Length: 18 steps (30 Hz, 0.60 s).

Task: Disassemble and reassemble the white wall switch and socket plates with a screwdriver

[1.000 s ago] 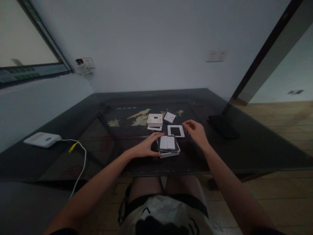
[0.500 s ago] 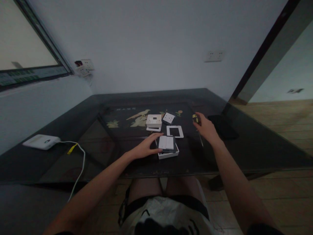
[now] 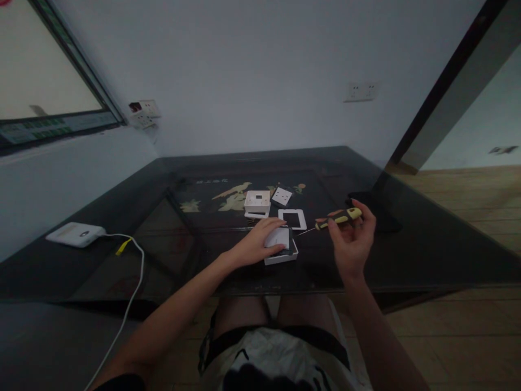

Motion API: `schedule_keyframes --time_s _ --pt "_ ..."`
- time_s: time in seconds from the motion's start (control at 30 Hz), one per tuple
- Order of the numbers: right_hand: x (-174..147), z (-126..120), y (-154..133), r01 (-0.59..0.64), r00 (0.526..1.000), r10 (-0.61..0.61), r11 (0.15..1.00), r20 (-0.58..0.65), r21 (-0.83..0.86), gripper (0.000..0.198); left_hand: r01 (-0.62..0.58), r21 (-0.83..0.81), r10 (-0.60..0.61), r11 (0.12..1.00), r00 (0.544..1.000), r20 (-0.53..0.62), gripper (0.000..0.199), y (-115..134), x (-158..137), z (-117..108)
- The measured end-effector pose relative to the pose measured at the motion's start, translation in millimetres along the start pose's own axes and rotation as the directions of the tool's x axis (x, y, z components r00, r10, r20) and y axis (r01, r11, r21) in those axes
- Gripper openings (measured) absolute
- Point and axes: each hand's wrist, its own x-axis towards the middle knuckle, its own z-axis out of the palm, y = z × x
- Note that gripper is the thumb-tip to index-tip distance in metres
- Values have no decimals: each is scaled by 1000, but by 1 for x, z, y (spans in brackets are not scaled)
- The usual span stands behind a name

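Note:
My left hand (image 3: 262,242) rests over a white switch module (image 3: 278,238) with a dark frame, thumb and fingers closed about it. The module sits on a white wall box (image 3: 281,259), partly hidden by that hand. In my right hand (image 3: 353,244) is a yellow-and-black screwdriver (image 3: 338,218), held by its handle, the shaft pointing left toward the module. Whether its tip touches the module I cannot tell. Just behind the module lies a white square frame (image 3: 302,219).
A second white box (image 3: 257,202) and a white socket module (image 3: 282,196) lie farther back on the dark table (image 3: 228,277). A black flat item (image 3: 386,217) is at the right. On the left, a white device (image 3: 76,234) trails a white cable (image 3: 140,271) off the edge.
My right hand has raised the screwdriver and turned it from pointing down to pointing left at the module. My left hand has slid right, farther over the switch module.

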Motion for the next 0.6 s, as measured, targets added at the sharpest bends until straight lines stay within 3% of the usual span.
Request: schedule_keyframes --time_s 0.23,0.4,0.5,0.6 --pt "-7 4 2 40 992 -35 999 118 -36 55 -19 22 19 1000 1000 9 56 -7 0 16" --pt "-8 -2 2 19 998 -19 1000 58 -9 52 -11 36 10 999 1000 24 56 -6 0 15" --pt "-4 -10 10 -63 998 63 998 10 28 50 -22 37 21 999 999 27 55 -4 0 14" --pt "1 -24 23 -216 976 213 971 36 99 46 -22 35 21 999 999 31 53 -1 0 12"
